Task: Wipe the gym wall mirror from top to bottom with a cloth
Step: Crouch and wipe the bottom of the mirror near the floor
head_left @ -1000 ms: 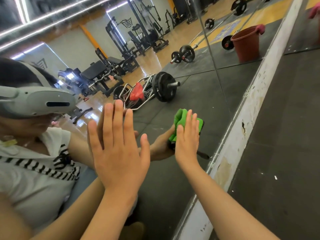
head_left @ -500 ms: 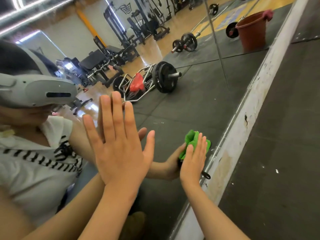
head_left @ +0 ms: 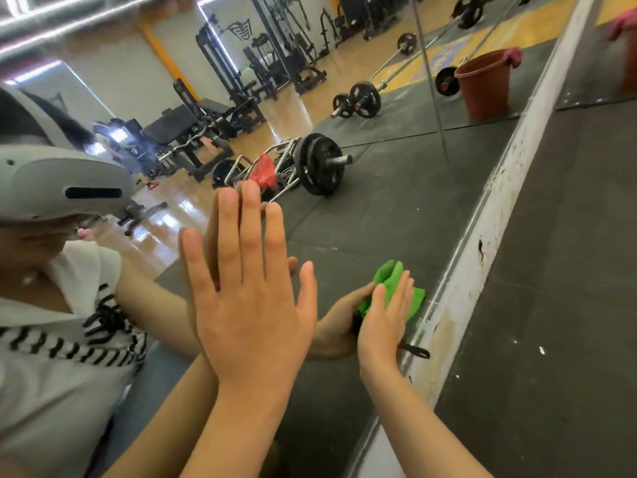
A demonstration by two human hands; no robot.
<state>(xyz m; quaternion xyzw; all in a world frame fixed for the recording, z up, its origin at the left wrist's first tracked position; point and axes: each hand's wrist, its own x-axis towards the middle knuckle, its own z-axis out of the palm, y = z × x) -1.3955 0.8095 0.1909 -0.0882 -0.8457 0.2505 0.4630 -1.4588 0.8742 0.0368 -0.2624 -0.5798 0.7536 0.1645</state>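
Observation:
The wall mirror (head_left: 396, 208) fills the left and middle of the head view and reflects the gym. My left hand (head_left: 248, 301) lies flat against the glass with its fingers straight and spread. To its right, my right hand (head_left: 384, 322) presses a green cloth (head_left: 393, 288) flat against the mirror, low down, close to the bottom frame. The fingers of that hand are straight over the cloth. A thin black strap (head_left: 415, 351) hangs below the right hand.
The mirror's white, chipped bottom frame (head_left: 489, 243) runs diagonally along the dark rubber floor (head_left: 551, 305). Reflected in the glass are a person with a grey headset, a brown bucket (head_left: 486, 84), barbells and weight machines.
My right hand has slid the green cloth down the glass, from mid-height to near the bottom frame. My left hand has stayed flat on the mirror.

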